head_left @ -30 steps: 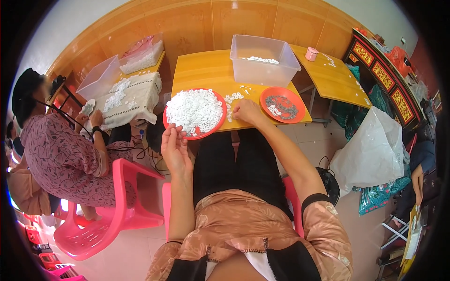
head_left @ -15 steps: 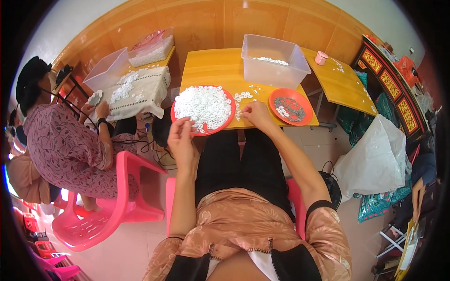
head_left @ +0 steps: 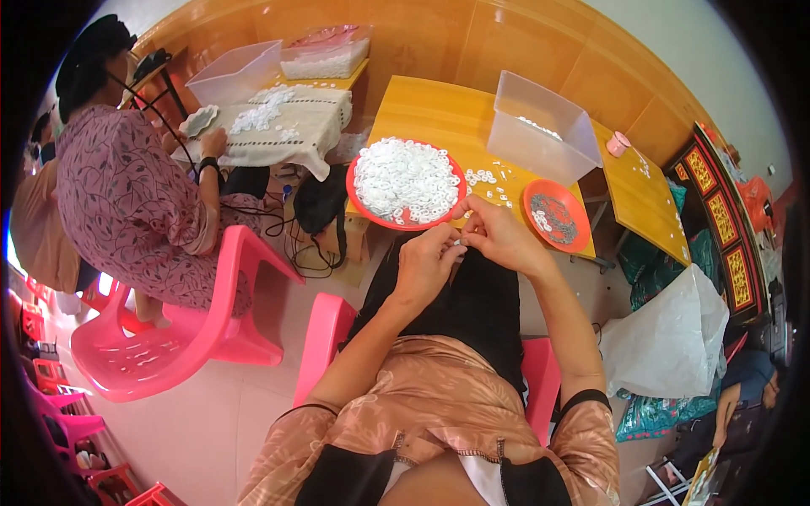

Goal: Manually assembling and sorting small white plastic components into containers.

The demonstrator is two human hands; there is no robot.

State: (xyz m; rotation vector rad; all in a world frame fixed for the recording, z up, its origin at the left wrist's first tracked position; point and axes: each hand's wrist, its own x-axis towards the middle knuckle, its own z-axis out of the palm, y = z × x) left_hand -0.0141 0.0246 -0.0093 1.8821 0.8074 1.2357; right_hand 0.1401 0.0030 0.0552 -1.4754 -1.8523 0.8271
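Observation:
Both hands meet above my lap, just off the table's near edge. My left hand [head_left: 426, 266] pinches a small white piece [head_left: 458, 242] between thumb and fingertips. Close against it, the fingertips of my right hand [head_left: 504, 238] are pinched together; what they grip is too small to make out. Ahead of my left hand stands a red plate [head_left: 363, 207] heaped with white plastic pieces [head_left: 405, 177]. Beyond my right hand, a smaller orange-red plate [head_left: 564, 189] holds small grey parts [head_left: 553, 216] and a few white pieces. Several loose white pieces [head_left: 481, 177] lie between the plates.
A clear plastic bin [head_left: 540, 143] stands at the back of the yellow table [head_left: 434, 110]. At left, another person [head_left: 126, 194] works at a cloth-covered table [head_left: 312, 126], near a pink chair [head_left: 169, 346]. A pink cup [head_left: 618, 143] and a white sack [head_left: 662, 337] are at right.
My right hand has come back from the loose pieces on the table to meet my left. My left hand has left the heaped plate's edge. The view has shifted left.

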